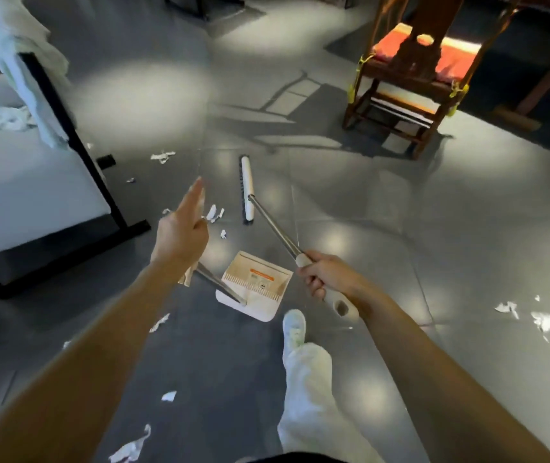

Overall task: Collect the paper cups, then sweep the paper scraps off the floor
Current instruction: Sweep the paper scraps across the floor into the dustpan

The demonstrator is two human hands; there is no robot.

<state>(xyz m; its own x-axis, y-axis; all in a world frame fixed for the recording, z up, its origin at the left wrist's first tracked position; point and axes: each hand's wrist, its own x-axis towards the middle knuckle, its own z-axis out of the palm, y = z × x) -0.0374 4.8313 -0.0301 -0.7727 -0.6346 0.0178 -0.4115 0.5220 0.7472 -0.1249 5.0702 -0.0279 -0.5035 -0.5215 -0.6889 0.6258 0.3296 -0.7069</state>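
Broom head (247, 188) laid lengthwise ahead, scraps (215, 213) just left of it | handle (277, 228) clasped by right grip (323, 275) | left grip (180, 232) nearer scraps, hold cannot be told

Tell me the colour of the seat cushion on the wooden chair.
Orange-red seat cushion on the dark wooden chair; head view shows it best.

- Arms: left forearm (83, 345) and right forearm (434, 369) bare up to the frame edge.
- Hands: left hand (180, 235) and right hand (325, 275) bare.
- Legwear: trousers (310, 396), one leg in view; loose, wide-legged, pale off-white cloth, softly creased.
- Footwear: shoe (294, 329), white low sneaker, faint green tint near the laces.
- Bottom of frame: black garment edge (300, 457); kind cannot be told.
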